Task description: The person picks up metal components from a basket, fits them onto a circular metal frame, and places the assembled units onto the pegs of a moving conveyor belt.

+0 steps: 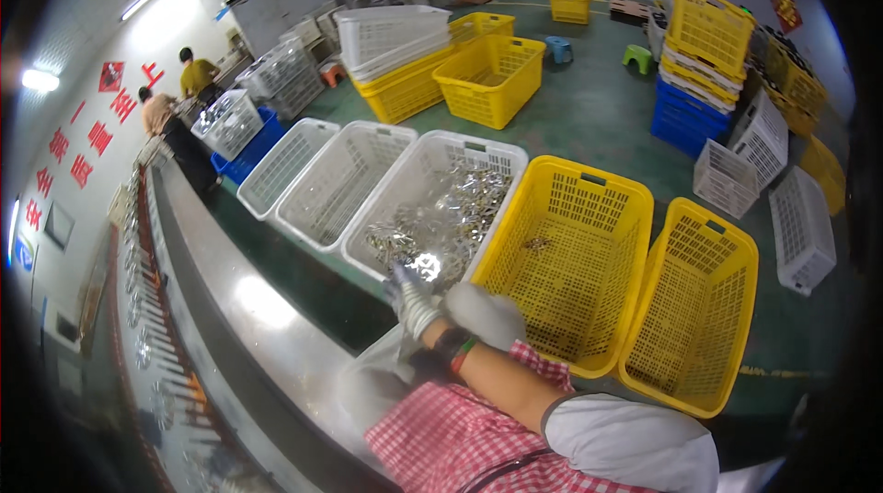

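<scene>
My right hand [414, 302], in a pale glove with darker fingertips, is at the near edge of a white crate [471, 145]. Its fingers look drawn together, beside a bright shiny metal piece [425, 265]; what they hold, if anything, is too small to make out. Many small shiny metal parts [474, 203] lie heaped in this crate, along with some clear plastic film. My left hand is out of sight.
Two white crates [354, 139] stand to the left and two yellow crates [596, 171] to the right. A long metal ledge [267, 300] borders a line of upright holders with shiny parts [147, 337]. Two people [195, 77] work at the far left; stacked crates [708, 42] stand far right.
</scene>
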### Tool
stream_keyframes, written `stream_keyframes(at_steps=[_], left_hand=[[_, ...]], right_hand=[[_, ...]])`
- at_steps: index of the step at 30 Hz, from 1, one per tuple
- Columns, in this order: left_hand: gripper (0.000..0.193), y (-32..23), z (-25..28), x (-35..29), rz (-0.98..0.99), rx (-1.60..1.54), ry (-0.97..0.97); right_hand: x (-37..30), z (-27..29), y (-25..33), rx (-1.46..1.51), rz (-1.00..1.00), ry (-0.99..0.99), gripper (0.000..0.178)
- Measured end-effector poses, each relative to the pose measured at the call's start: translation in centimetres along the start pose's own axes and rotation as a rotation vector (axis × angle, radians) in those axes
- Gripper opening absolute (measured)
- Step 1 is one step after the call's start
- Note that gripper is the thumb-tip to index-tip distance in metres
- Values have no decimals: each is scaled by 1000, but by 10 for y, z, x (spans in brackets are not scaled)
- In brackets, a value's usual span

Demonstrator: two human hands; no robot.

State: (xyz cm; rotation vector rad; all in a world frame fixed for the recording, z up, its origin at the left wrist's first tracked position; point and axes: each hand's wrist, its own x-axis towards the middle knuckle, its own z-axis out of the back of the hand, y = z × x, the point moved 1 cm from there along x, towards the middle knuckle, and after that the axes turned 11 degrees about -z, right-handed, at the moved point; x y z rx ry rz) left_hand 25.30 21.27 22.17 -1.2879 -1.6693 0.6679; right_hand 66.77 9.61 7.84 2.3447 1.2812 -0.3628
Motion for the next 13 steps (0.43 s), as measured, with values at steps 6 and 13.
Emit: stream_keyframes(at_steps=[6, 13], left_hand=[[54, -13, 27, 8, 23, 481, 216], [64, -22, 23, -36, 186, -925, -238]], right_hand=[[-8, 34, -36, 169, -240, 213, 47], [-58, -14, -9, -91, -211, 8, 29]])
